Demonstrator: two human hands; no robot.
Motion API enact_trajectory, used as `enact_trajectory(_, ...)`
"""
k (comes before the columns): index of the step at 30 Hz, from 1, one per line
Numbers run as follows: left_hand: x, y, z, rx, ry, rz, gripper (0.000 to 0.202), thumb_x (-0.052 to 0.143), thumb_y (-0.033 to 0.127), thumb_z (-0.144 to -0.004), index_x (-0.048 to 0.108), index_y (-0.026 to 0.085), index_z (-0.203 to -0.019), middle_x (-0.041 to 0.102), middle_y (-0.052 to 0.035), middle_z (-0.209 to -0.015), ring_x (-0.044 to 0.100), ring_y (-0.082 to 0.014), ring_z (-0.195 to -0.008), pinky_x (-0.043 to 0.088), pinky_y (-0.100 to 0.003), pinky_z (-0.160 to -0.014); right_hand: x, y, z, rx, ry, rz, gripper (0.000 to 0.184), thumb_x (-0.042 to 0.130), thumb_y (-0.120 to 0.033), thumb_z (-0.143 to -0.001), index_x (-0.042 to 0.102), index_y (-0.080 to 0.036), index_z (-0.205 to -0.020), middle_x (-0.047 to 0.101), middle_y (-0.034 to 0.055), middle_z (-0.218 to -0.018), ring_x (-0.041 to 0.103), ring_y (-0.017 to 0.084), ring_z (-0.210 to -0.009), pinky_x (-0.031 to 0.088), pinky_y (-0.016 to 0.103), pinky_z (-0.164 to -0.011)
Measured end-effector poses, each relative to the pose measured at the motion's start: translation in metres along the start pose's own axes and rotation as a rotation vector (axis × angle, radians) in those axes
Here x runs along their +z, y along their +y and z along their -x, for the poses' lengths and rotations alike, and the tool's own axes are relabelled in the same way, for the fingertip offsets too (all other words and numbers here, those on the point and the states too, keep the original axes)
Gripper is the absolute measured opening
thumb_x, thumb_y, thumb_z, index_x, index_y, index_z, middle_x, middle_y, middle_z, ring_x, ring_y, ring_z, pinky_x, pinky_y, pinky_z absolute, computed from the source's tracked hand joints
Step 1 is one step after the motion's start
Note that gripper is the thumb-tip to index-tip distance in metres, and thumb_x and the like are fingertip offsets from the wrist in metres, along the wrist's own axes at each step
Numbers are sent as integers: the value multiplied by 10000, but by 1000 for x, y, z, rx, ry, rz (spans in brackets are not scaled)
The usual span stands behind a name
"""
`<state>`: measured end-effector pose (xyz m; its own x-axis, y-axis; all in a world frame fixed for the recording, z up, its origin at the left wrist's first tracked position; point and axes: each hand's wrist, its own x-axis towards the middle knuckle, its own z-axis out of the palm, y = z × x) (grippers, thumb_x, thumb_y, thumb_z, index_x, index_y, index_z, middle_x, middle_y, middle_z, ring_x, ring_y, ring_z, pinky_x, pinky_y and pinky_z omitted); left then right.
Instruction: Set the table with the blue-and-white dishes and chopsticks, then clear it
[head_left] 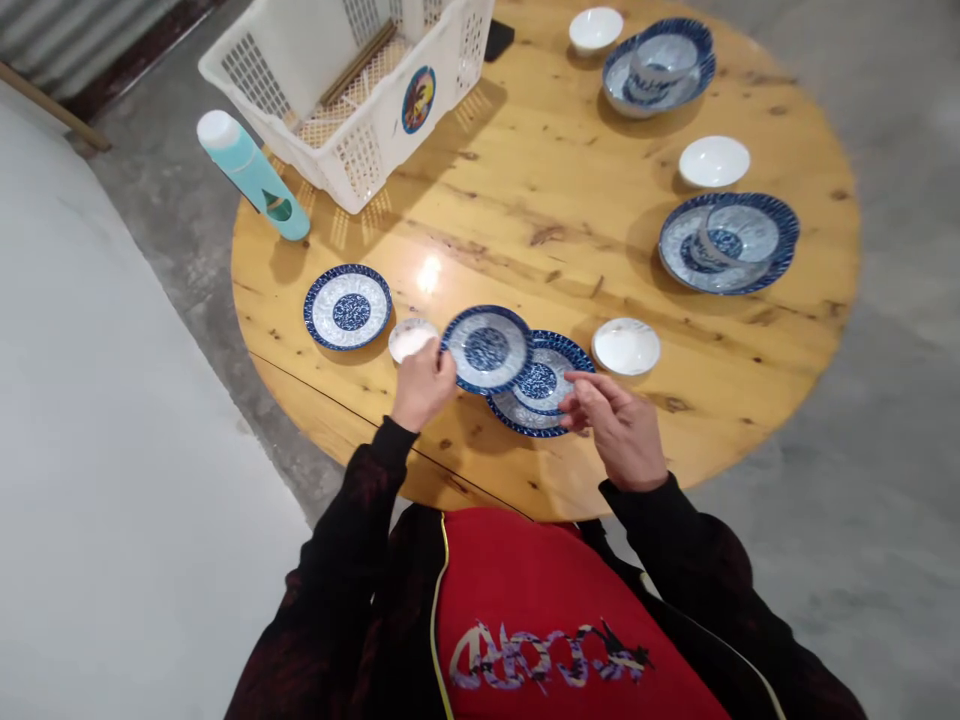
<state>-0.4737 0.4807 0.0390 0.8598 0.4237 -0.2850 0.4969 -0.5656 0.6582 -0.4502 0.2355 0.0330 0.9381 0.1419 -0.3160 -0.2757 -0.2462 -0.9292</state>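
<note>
A small blue-and-white plate is pinched at its left rim by my left hand. It is raised and partly covers another blue-and-white plate, which lies over a larger blue-and-white plate on the table. My right hand has its fingers closed at the right rim of that upper plate. Just behind my left hand is a small white bowl, partly hidden by it. Another white bowl stands beyond my right hand. To the left, a separate blue-and-white plate lies flat.
On the round wooden table stand a white plastic basket and a turquoise bottle. Toward the right are a plate holding a bowl, another such set, and white bowls. A white surface borders the left.
</note>
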Motion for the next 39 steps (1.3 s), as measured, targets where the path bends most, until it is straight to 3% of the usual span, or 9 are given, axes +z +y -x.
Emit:
enact_trajectory(3, 32, 22, 14, 163, -75, -161, 167, 452, 209, -965, 613, 195, -922, 688, -80, -786, 691, -251, -831, 475, -298, -785, -4, 4, -10, -93, 33, 229, 576, 564, -673, -874, 666, -172, -1141, 650, 8, -661, 610, 170, -526, 497, 296, -545)
enact_trajectory(9, 69, 40, 24, 207, -220, -232, 249, 417, 235, -1004, 612, 120, -1106, 709, -138, -824, 715, -305, -858, 472, -326, -788, -22, 34, -24, -237, 148, 753, 456, 444, -507, -948, 699, -153, -1081, 622, 54, -620, 616, 230, -620, 436, 315, -630)
enact_trajectory(12, 75, 43, 23, 209, -257, -280, 368, 382, 228, -1012, 541, 68, -1302, 733, -169, -895, 725, -317, -880, 485, -337, -794, -26, 46, -31, -253, 163, 899, 441, 416, -439, -935, 709, -134, -1057, 638, 88, -660, 616, 256, -655, 395, 318, -627)
enact_trajectory(15, 76, 45, 21, 176, -246, -326, 496, 401, 232, -1001, 407, 51, -1463, 745, -181, -941, 732, -313, -882, 493, -340, -822, -23, 54, -37, -242, 160, 960, 477, 425, -407, -916, 692, -96, -1160, 658, 111, -679, 620, 277, -664, 379, 323, -618)
enact_trajectory(24, 79, 44, 14, 111, -293, -437, 570, 412, 253, -983, 357, 31, -1506, 745, -227, -976, 738, -358, -924, 503, -370, -814, -17, 56, -44, -181, 154, 1134, 554, 450, -415, -913, 654, -108, -1326, 695, 144, -680, 632, 294, -598, 390, 331, -573)
enact_trajectory(29, 78, 43, 7, 124, -303, -467, 524, 412, 260, -988, 415, 64, -1474, 752, -206, -973, 741, -336, -934, 505, -354, -833, -15, 54, -47, -186, 147, 1176, 524, 453, -403, -925, 668, -100, -1295, 690, 152, -663, 644, 295, -607, 413, 339, -581)
enact_trajectory(33, 72, 41, 2, 143, -316, -513, 447, 394, 280, -995, 519, 113, -1391, 761, -197, -970, 740, -342, -950, 519, -369, -840, -12, 50, -51, -104, 68, 1152, 476, 462, -377, -932, 683, -102, -1251, 720, 175, -742, 665, 298, -661, 422, 336, -609)
enact_trajectory(36, 72, 36, -3, 155, -313, -470, 410, 389, 321, -1007, 578, 119, -1309, 763, -196, -958, 740, -346, -959, 526, -387, -860, -9, 51, -55, -56, -5, 954, 388, 468, -382, -927, 709, -119, -1079, 728, 161, -767, 679, 284, -702, 438, 325, -628)
enact_trajectory(39, 78, 28, -9, 108, -385, -217, 447, 393, 351, -1010, 537, 105, -1354, 762, -145, -844, 754, -309, -824, 543, -355, -803, -3, 55, -58, 56, -77, 566, 313, 465, -417, -906, 658, -181, -836, 690, 92, -660, 658, 239, -608, 448, 295, -566)
